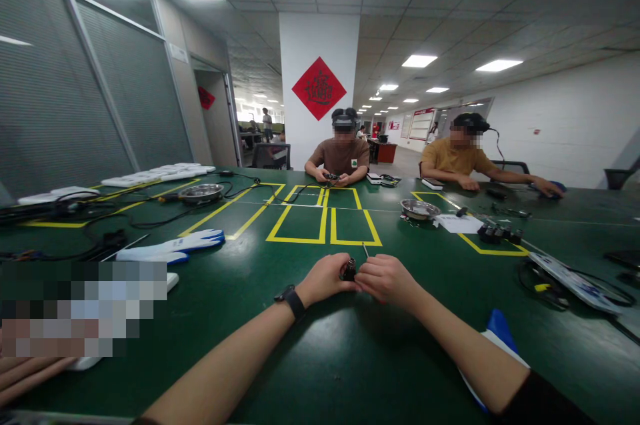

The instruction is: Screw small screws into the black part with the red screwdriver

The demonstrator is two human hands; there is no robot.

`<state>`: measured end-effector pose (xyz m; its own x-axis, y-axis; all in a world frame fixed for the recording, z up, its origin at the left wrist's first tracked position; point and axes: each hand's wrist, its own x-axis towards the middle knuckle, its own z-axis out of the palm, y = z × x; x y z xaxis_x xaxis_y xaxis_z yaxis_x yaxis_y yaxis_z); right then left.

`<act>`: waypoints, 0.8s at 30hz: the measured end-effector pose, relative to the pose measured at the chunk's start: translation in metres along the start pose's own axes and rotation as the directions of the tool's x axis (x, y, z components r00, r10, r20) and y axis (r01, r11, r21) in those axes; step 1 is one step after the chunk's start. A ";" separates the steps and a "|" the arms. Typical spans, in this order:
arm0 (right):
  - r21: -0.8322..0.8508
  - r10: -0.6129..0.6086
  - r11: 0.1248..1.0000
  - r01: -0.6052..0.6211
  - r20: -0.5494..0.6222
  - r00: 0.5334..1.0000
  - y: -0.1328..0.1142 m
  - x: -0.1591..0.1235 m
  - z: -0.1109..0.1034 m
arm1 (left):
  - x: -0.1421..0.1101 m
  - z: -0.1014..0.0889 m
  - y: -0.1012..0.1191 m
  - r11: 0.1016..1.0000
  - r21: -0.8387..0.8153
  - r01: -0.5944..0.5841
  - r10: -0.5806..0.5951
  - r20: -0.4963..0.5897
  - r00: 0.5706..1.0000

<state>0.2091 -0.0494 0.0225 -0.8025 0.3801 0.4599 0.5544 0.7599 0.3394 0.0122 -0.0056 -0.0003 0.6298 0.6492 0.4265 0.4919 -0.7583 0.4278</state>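
In the middle of the table, my left hand [327, 276], with a dark watch on its wrist, is closed around a small black part with a shiny ringed metal end [351, 266]. Pressed close beside it, my right hand [387, 280] has its fingers curled round a thin tool with a metal shaft [365, 250]. The shaft pokes up above the fingers, and a bit of red shows beneath the hand. Fingers hide most of the tool and the lower side of the black part. Both hands are just over the green tabletop [300, 351].
Blue-and-white gloves [173, 248] lie left; another glove [500, 338] is under my right forearm. Metal bowls [420, 209] [201, 193], cables, black parts [500, 233] and a white board [575, 281] lie around. Two people sit opposite. Yellow tape marks the table.
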 end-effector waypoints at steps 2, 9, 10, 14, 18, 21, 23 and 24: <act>0.019 0.011 1.000 -0.011 0.007 1.000 0.000 0.000 0.002 | 0.000 0.001 -0.002 1.000 -0.010 -0.010 0.010 -0.005 1.000; 0.042 0.044 0.998 -0.044 -0.006 0.999 -0.001 -0.001 0.006 | 0.001 0.002 -0.004 1.000 -0.031 0.003 -0.003 -0.001 1.000; 0.049 0.045 0.998 -0.045 -0.001 0.999 -0.001 -0.001 0.006 | 0.001 0.002 -0.003 0.999 -0.034 0.007 -0.007 0.000 1.000; 0.063 0.055 0.996 -0.055 0.010 0.998 -0.001 -0.001 0.004 | 0.000 0.000 -0.001 0.999 -0.042 0.010 -0.010 0.001 1.000; 0.091 0.109 0.990 -0.108 0.002 0.994 -0.003 -0.001 0.004 | 0.001 0.000 -0.002 0.999 -0.036 0.004 -0.004 0.000 1.000; 0.163 0.163 0.974 -0.158 -0.019 0.986 -0.002 -0.002 0.009 | 0.001 0.001 -0.003 0.999 -0.041 -0.003 0.004 0.003 1.000; 0.220 0.194 0.958 -0.182 -0.035 0.980 -0.002 -0.003 0.011 | 0.001 0.001 -0.004 0.999 -0.046 -0.010 0.010 0.004 1.000; 0.247 0.211 0.949 -0.195 -0.043 0.976 -0.001 -0.003 0.012 | 0.000 0.001 -0.004 0.999 -0.047 -0.012 0.012 0.003 1.000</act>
<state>0.2082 -0.0449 0.0105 -0.6570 0.5091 0.5560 0.6282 0.7775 0.0304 0.0112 -0.0025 -0.0025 0.6376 0.6400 0.4288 0.4560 -0.7622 0.4596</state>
